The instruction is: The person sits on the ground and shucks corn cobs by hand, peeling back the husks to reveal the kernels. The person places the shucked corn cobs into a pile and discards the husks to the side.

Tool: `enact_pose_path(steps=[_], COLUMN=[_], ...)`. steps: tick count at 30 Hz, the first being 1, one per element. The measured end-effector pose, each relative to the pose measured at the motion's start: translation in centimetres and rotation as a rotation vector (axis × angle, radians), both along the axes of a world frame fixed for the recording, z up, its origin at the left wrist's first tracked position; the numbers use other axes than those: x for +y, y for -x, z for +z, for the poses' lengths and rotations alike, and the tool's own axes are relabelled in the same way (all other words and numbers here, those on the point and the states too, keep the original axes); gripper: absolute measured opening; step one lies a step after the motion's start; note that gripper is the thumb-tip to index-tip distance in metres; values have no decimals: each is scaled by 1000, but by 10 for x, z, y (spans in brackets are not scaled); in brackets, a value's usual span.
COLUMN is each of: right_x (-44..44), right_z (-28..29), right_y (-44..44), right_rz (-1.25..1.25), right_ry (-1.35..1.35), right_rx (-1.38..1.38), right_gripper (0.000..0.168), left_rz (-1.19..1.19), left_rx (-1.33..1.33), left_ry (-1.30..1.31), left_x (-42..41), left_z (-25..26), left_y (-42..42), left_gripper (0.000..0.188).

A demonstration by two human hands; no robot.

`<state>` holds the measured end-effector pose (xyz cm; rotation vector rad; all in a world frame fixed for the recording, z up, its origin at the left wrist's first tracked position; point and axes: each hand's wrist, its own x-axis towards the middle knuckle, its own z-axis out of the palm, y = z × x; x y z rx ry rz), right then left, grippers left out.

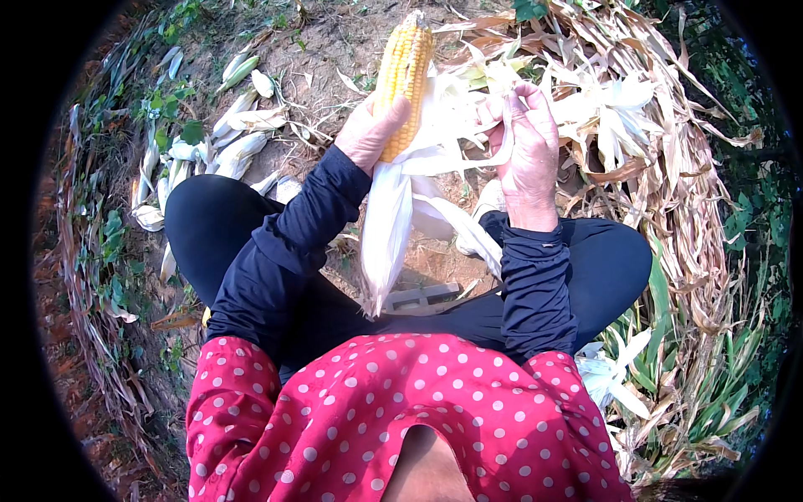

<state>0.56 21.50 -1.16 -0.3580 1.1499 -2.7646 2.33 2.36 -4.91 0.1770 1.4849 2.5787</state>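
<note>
My left hand (pixel 374 130) grips a yellow ear of corn (pixel 404 75) around its lower half, the tip pointing away from me. Its kernels are bare, and pale husk leaves (pixel 386 232) hang from the base towards my lap. To the right, my right hand (pixel 524 135) pinches a strip of husk (pixel 480 164) between thumb and fingers. That strip stretches across to the base of the ear. Bright light washes out the husks between the two hands, so their edges are hard to tell.
Several ears in husk (pixel 238 150) lie on the soil at the left. A pile of loose husks (pixel 618 113) and dry corn stalks (pixel 690 207) curve along the right. My bent knees flank a low wooden piece (pixel 420 296) near my lap. Green plants (pixel 740 226) grow at the right rim.
</note>
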Motion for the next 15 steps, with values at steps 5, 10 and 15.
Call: enact_pose_path(steps=[5, 10, 15], right_x=[21, 22, 37], right_z=[17, 4, -13], right_y=[-8, -4, 5], right_rz=[601, 589, 149], right_ry=[-790, -1135, -1588], right_rx=[34, 65, 187], right_gripper=[11, 10, 18], left_rz=[99, 64, -13], left_rx=[-122, -9, 59], left_ry=[-106, -105, -98], left_x=[-13, -15, -30], left_z=[19, 18, 13], left_y=[4, 5, 8], left_gripper=[39, 31, 46])
